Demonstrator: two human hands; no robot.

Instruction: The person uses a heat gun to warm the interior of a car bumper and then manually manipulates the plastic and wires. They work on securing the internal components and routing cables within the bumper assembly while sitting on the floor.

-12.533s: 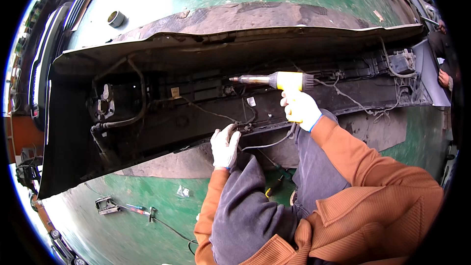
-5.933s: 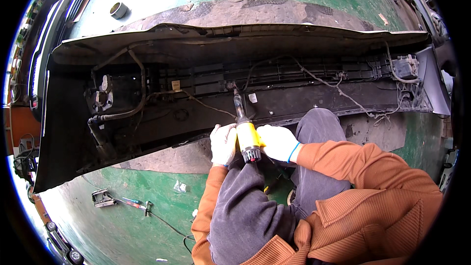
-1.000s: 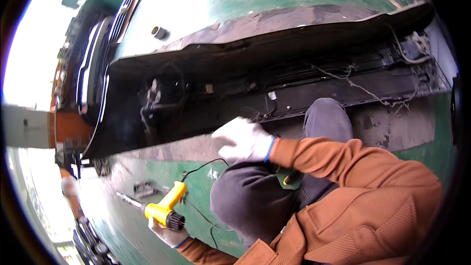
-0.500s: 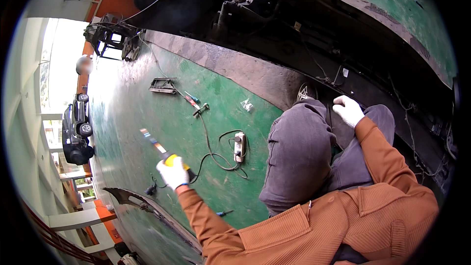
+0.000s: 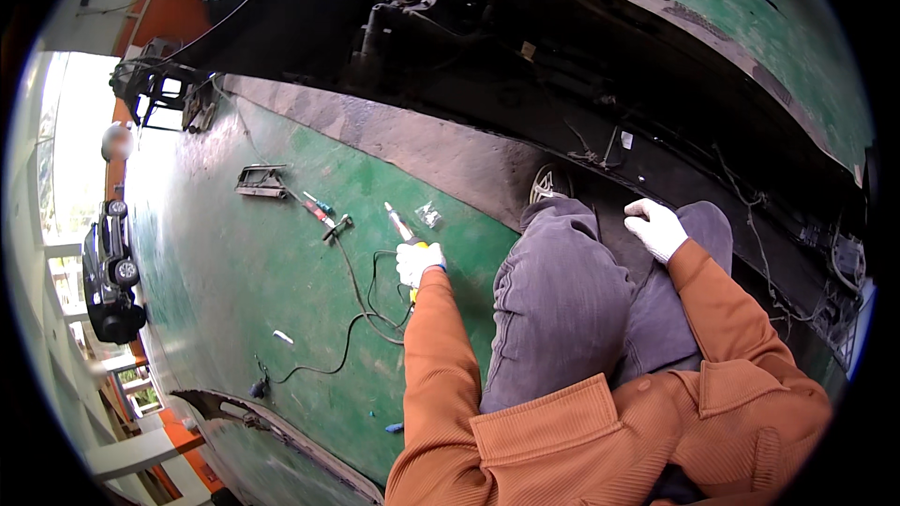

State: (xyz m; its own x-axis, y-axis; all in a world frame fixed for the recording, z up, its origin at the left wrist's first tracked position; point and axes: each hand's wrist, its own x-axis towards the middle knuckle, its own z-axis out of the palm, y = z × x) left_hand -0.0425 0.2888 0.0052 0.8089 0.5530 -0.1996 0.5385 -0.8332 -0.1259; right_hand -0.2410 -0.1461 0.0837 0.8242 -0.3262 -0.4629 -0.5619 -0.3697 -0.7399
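Observation:
My left hand (image 5: 419,263), in a white glove, is wrapped round a yellow corded heat gun (image 5: 398,223) with a long slim metal barrel. It holds the tool low over the green floor, barrel pointing away from me, close to a small clear bag (image 5: 428,215). My right hand (image 5: 658,229), gloved too, is held above my bent legs with its fingers curled together. Whatever they may hold is hidden. Beyond it stretches a large black vehicle panel (image 5: 450,84), its hollow inner side toward me.
A red-handled corded tool (image 5: 319,215) and a blue screwdriver (image 5: 322,205) lie near a dark metal frame (image 5: 262,181). A black cable (image 5: 349,342) loops over the floor. A curved trim panel (image 5: 281,431) lies at lower left. A dark car (image 5: 114,272) stands far left.
My left hand has swung right and inward with the heat gun, toward the clear bag. A white piece on the floor is now uncovered; my left arm now covers the power strip. My right hand's fingers have curled.

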